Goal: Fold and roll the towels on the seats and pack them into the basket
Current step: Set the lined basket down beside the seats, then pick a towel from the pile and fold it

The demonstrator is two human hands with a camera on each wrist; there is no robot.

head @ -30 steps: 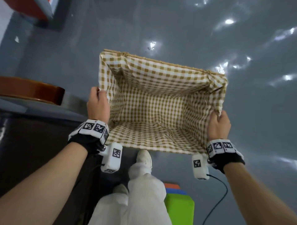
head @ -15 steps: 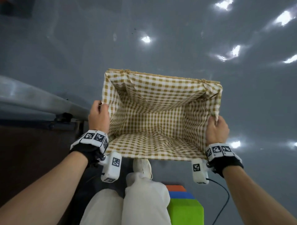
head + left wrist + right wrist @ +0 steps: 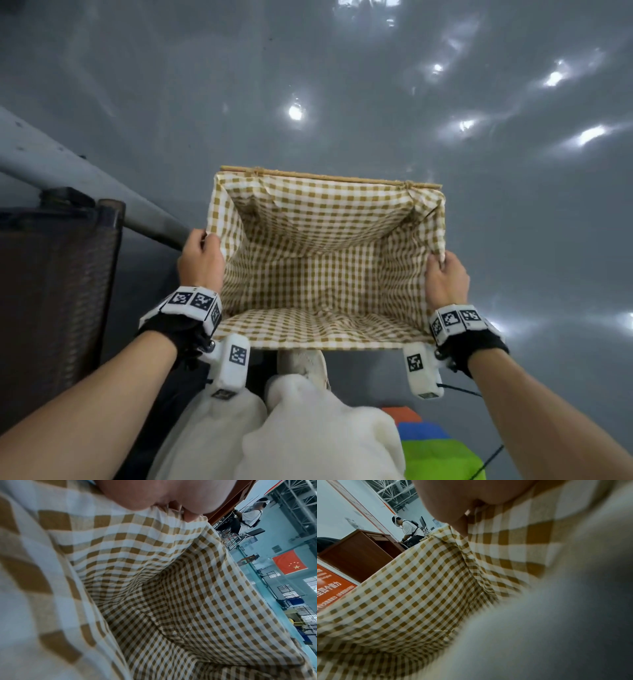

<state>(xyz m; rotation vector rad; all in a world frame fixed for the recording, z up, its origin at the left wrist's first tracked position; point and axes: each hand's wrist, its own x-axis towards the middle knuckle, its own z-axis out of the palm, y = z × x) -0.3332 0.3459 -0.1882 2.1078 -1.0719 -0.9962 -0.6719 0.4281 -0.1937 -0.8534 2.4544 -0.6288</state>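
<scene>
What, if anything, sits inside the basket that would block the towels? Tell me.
Nothing visible. The basket shows only its checked lining. The left hand and right hand grip its side rims. No towels are in view.

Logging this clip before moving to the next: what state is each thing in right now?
basket: held up off the floor, upright, nothing inside
checked lining: rumpled, folded over the rim
left hand: grips the left rim
right hand: grips the right rim
towels: none in view
</scene>
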